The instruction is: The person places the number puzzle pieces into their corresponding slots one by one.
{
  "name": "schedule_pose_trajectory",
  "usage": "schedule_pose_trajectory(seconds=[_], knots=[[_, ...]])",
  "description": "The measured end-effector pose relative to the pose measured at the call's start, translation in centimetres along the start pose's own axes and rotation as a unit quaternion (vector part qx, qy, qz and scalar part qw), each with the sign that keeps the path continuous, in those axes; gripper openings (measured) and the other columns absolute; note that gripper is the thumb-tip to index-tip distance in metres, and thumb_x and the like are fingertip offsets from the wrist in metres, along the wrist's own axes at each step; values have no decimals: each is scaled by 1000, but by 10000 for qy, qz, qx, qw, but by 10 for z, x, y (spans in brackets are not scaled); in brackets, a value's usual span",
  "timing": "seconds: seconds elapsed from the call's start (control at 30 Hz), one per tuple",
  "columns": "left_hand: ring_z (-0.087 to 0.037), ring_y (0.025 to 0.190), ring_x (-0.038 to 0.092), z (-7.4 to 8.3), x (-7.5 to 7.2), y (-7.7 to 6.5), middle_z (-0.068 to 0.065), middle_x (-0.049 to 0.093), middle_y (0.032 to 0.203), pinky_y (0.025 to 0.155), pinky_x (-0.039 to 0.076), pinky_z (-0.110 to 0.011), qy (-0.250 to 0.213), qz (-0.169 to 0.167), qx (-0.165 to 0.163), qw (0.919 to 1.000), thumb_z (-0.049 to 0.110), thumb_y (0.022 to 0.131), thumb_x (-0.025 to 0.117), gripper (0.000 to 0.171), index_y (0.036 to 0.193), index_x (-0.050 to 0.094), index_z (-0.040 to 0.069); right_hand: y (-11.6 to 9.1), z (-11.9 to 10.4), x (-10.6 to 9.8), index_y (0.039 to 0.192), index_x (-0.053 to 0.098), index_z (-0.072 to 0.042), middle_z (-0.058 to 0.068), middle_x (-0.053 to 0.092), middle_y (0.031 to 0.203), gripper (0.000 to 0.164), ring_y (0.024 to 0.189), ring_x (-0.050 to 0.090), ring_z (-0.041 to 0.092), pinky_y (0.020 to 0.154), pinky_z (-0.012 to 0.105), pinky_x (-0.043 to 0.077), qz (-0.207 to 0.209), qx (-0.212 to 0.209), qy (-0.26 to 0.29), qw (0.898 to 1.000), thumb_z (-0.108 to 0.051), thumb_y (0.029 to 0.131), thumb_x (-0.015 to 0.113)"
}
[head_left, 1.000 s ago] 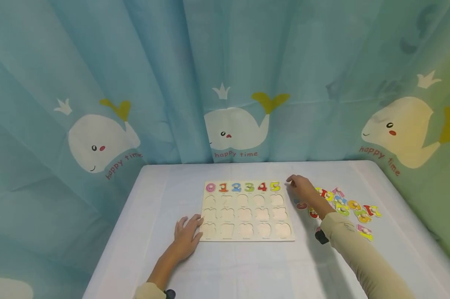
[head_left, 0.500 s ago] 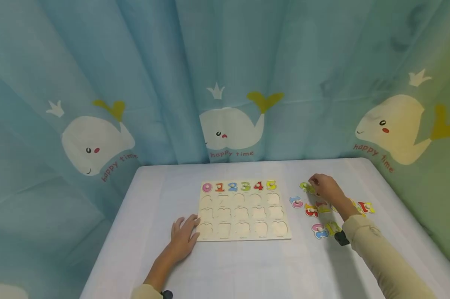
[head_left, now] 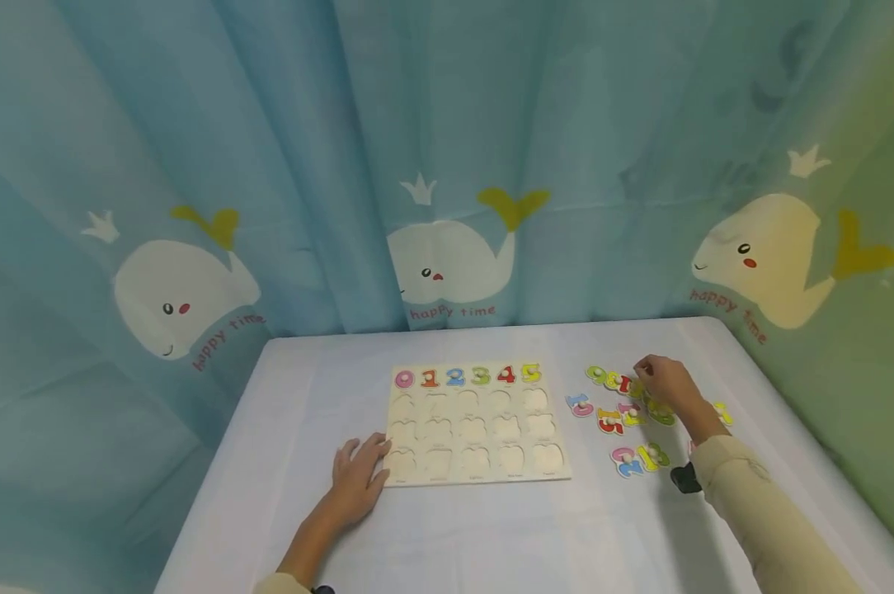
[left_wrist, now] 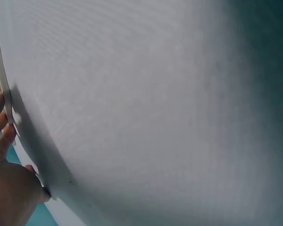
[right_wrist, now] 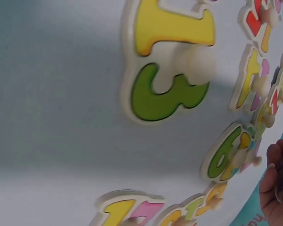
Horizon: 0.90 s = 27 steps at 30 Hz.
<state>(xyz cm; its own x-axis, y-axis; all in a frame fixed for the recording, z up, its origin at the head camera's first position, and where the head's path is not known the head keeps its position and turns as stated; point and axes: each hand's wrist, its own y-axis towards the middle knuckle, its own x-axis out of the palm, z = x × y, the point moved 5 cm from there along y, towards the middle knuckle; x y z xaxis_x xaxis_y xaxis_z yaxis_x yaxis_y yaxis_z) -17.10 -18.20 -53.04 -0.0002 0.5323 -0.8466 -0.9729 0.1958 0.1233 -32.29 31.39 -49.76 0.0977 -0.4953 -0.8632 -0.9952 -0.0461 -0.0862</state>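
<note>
My left hand rests on the white table at the left edge of a wooden number board, its fingers touching that edge. In the left wrist view, the fingertips lie along the board's side. The board's top row bears coloured numbers 0 to 5; bare recesses fill the rows below. My right hand hovers over loose knobbed number pieces, fingers loosely bent. The right wrist view shows no piece between the visible fingers. Nearby are a red 15 piece, a yellow-and-green 13 piece and a green-digit piece.
A blue-and-pink piece lies right of the board, and a pink-and-blue piece lies closer to me. My right forearm hides part of the scattered pieces. Behind the table hangs a blue curtain with whale prints.
My right hand has moved right, from beside the board's top right corner to over the loose pieces. My left hand stays at the board's edge. The head view has shifted slightly.
</note>
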Motion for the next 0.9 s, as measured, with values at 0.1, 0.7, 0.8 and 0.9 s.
schedule_pose_trajectory(seconds=[0.1, 0.7, 0.8, 0.9], knots=[[-49, 127, 26, -1, 4, 1, -14, 44, 137, 100, 9, -67, 64, -98, 39, 9999, 8, 90, 59, 39, 128, 52, 0, -6, 9, 3, 108, 56, 12, 27, 58, 102, 25, 92, 54, 39, 85, 53, 44, -53, 111, -42, 9999, -8, 95, 50], [-52, 122, 30, 5, -4, 0, -17, 48, 132, 97, 13, -70, 78, 134, 290, 9995, 5, 87, 61, 38, 123, 54, -4, -18, 36, -3, 115, 54, 10, 25, 56, 108, 33, 91, 50, 34, 82, 51, 44, 104, 313, 355, 9988, -17, 99, 46], [-52, 120, 31, 5, -5, 0, -18, 48, 130, 95, 14, -71, 60, 217, 437, 9988, 3, 85, 61, 38, 122, 54, -4, -18, 39, -1, 115, 54, 10, 24, 56, 105, 33, 88, 50, 32, 80, 50, 44, 184, 262, 320, 9990, -17, 99, 46], [-52, 120, 31, 5, -4, 1, -18, 48, 130, 95, 15, -71, 49, 221, 503, 9985, 3, 85, 61, 39, 122, 54, -5, -20, 41, 3, 116, 53, 12, 23, 55, 102, 33, 86, 50, 31, 77, 47, 44, 160, 132, 237, 9995, -16, 98, 47]])
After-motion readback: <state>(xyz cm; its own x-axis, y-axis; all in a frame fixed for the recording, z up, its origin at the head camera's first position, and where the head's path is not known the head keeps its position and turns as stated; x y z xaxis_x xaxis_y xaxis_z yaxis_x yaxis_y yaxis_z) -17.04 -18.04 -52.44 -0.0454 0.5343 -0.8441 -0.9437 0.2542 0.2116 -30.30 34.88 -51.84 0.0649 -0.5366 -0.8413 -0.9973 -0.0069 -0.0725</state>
